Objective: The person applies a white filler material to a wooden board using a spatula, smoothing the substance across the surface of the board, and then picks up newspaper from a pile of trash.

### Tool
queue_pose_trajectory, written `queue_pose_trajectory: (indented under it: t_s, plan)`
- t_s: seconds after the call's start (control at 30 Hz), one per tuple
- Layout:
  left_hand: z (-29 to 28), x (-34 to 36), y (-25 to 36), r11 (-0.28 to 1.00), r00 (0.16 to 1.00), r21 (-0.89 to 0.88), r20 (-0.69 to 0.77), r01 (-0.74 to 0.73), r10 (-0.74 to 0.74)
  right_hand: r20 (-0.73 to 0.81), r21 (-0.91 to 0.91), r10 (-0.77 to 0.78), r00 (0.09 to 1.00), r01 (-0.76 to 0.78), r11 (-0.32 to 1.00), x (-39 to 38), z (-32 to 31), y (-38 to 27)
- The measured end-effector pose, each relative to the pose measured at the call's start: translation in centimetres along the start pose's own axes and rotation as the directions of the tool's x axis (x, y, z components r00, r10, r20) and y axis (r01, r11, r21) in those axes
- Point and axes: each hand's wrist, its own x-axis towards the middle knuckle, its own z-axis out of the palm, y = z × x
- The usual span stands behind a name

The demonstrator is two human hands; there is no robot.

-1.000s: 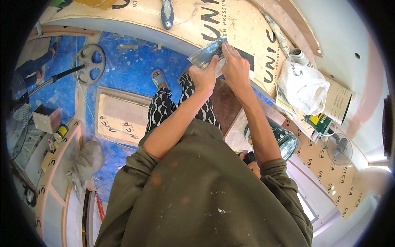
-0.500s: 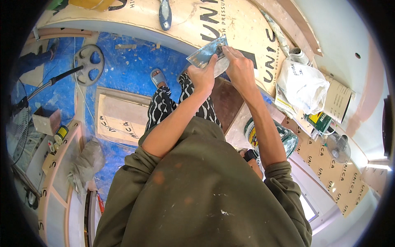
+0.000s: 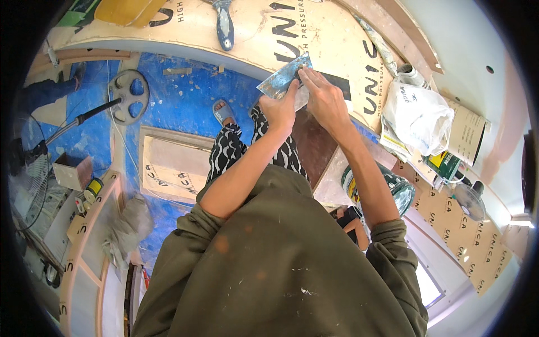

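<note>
Over the near edge of the bench board, my left hand grips a flat metal scraper blade, smeared with blue and brown residue. Its thumb lies along the blade's face. My right hand comes in from the other side, fingers close together and their tips pressed on the blade. Below the fingers shows a pale grey flat piece; I cannot tell whether it belongs to the same tool. A blue-handled scraper lies on the board, beyond my hands.
Right of the board are a white plastic bag, a green bucket beside my right forearm, and a small fan. Left, a round stand base rests on blue floor covering. Part of another person's arm shows behind my right arm.
The whole view has shifted a little, so the surroundings sit lower and farther right. Against the blade, my right fingertips have slid slightly left. Both hands stay at the blade.
</note>
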Motion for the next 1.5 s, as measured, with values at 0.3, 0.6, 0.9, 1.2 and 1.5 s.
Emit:
queue_pose_trajectory:
  t_s: [0.3, 0.6, 0.9, 1.2, 1.5]
  plan:
    - [0.0, -0.1, -0.4, 0.997, 1.0, 0.075, -0.001, -0.018, 0.019, -0.115, 0.036, 0.118, 0.986, -0.114, 0.993, 0.0, 1.6, -1.1]
    - [-0.2, 0.5, -0.6, 0.98, 0.998, 0.198, -0.062, 0.016, -0.004, 0.096, 0.032, -0.011, 0.995, 0.008, 0.999, 1.2, -1.0, 0.7]
    - [-0.1, -0.1, 0.3, 0.98, 0.999, 0.197, -0.011, -0.032, 0.034, -0.075, -0.006, 0.157, 0.985, -0.158, 0.987, 1.3, 1.0, -1.6]
    - [-0.1, 0.0, -0.3, 0.993, 0.995, 0.077, -0.017, -0.092, 0.093, -0.028, -0.046, 0.168, 0.985, -0.17, 0.984, 1.4, 1.5, -1.2]
    - [0.0, 0.0, 0.6, 0.956, 0.99, 0.271, -0.044, -0.115, 0.132, -0.069, 0.007, 0.311, 0.948, -0.311, 0.95, 1.9, 0.3, -1.6]
